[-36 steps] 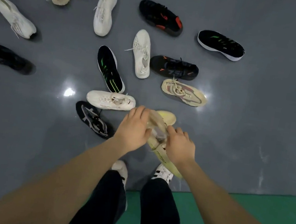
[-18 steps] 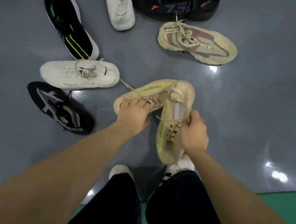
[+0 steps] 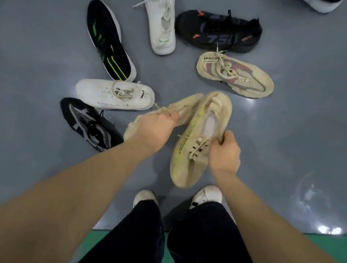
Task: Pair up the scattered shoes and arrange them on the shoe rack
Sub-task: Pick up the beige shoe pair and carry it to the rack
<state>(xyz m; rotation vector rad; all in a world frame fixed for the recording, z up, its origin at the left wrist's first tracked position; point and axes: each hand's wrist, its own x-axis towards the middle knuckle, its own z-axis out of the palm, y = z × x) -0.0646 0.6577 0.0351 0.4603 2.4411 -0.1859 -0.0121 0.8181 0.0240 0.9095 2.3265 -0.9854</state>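
I hold a matching pair of beige knit shoes with a yellow stripe above the grey floor. My left hand (image 3: pixel 156 126) grips the left beige shoe (image 3: pixel 185 108) by its upper, the shoe lying sideways. My right hand (image 3: pixel 224 153) grips the right beige shoe (image 3: pixel 189 156) at its laces, heel pointing away from me. The two shoes touch at their heels. No shoe rack is in view.
Loose shoes lie on the floor ahead: a white shoe (image 3: pixel 115 94), a black patterned shoe (image 3: pixel 89 124), a black shoe with green stripes (image 3: pixel 110 41), a white knit shoe (image 3: pixel 161 12), a black and orange shoe (image 3: pixel 219 32), a tan and red shoe (image 3: pixel 236 75). My feet stand by a green floor strip (image 3: pixel 335 248).
The camera has dropped closer to the floor. Both beige shoes have come up off the floor in my hands, and the left one has tilted further onto its side.
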